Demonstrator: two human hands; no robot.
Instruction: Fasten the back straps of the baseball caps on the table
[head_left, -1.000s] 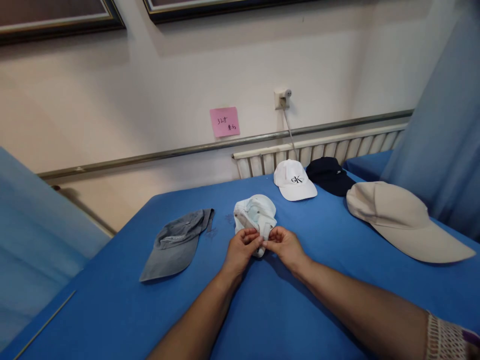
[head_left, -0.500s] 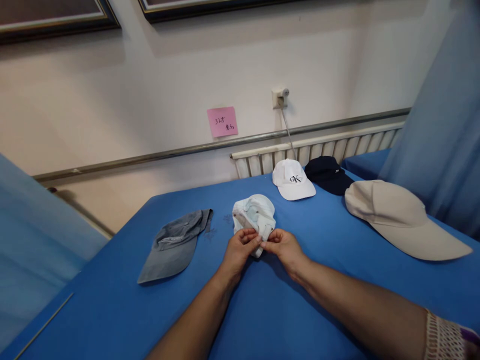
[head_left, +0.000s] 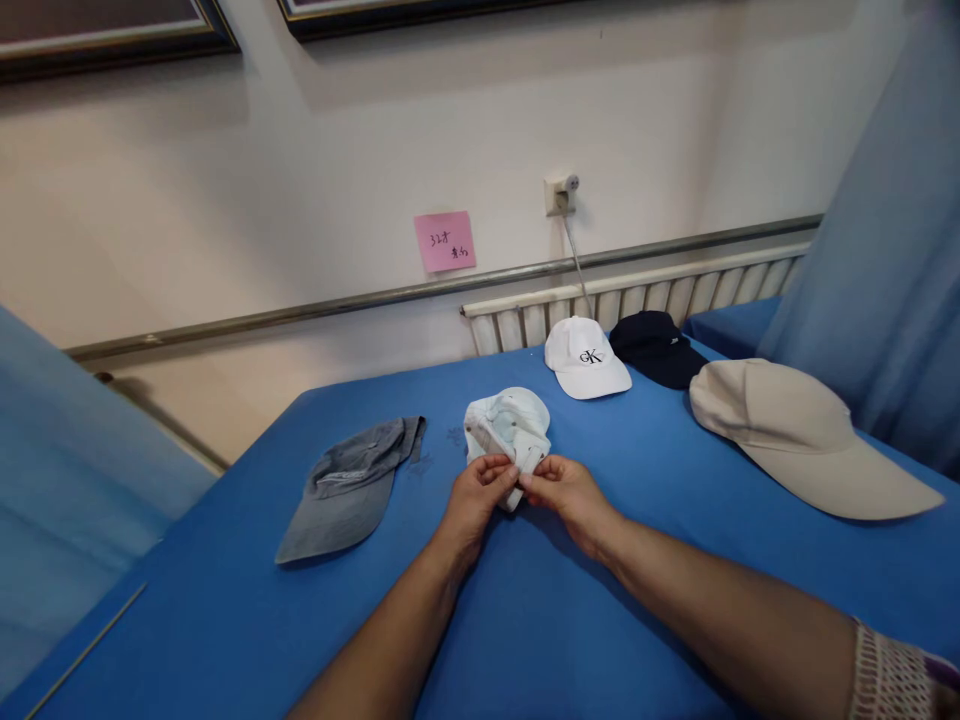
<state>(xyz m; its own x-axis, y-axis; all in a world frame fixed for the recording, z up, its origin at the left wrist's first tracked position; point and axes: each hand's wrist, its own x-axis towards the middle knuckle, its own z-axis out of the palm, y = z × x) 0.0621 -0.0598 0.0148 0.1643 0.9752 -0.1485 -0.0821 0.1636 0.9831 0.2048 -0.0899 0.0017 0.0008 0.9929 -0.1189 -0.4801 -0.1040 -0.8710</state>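
Observation:
A pale, whitish-blue cap (head_left: 517,415) lies on the blue-covered table (head_left: 540,630) with its back toward me and its brim pointing away. My left hand (head_left: 480,495) pinches the cap's back strap between thumb and fingers. From the other side, my right hand (head_left: 566,495) grips the strap too, its thumb nearly meeting the left one. The fingertips cover much of the strap, so I cannot tell whether it is fastened. To the left rests a grey cap (head_left: 349,490), brim toward me.
Farther right are a white cap (head_left: 589,355) with black letters, a black cap (head_left: 656,348) and a large beige cap (head_left: 802,430). Behind the table run a metal rail (head_left: 337,303) and a radiator (head_left: 630,300). Blue curtains (head_left: 877,260) hang at both sides. A thin rod (head_left: 86,650) lies at the lower left.
Both hands keep hold of the cap's back strap; the fingers have shifted slightly and the strap's visible end is turned differently. The view has moved a little. The other caps lie still.

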